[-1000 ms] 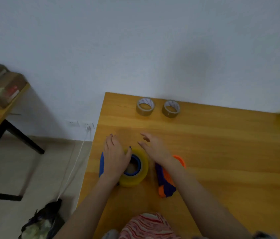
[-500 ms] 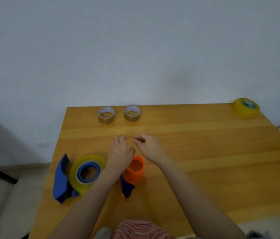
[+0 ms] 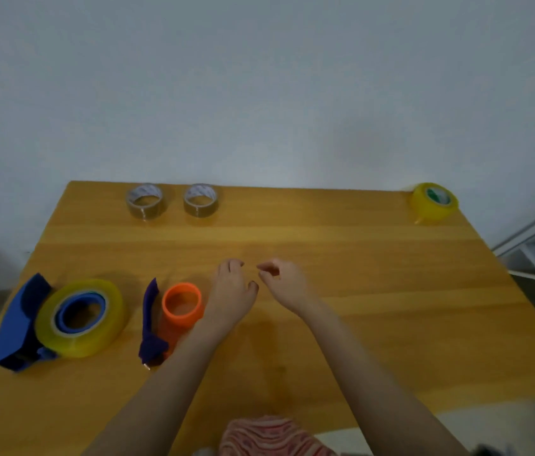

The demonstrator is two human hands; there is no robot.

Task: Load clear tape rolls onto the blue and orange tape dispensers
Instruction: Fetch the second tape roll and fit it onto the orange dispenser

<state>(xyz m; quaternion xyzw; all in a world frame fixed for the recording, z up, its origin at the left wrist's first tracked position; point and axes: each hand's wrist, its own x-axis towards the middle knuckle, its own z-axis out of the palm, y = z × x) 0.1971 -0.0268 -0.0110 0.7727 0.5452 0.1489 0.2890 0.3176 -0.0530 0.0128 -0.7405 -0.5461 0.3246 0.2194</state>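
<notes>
One down: clear tape roll on blue dispenser at desk left edge, orange dispenser bare, left hand, right hand relaxed, empty.

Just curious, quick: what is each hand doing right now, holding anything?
Left hand: open, holding nothing.
Right hand: open, fingers loosely curled, holding nothing.

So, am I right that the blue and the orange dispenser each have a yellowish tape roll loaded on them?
Not quite: only the blue dispenser has a roll on it. The orange dispenser has a bare hub, as the head view shows.
</notes>
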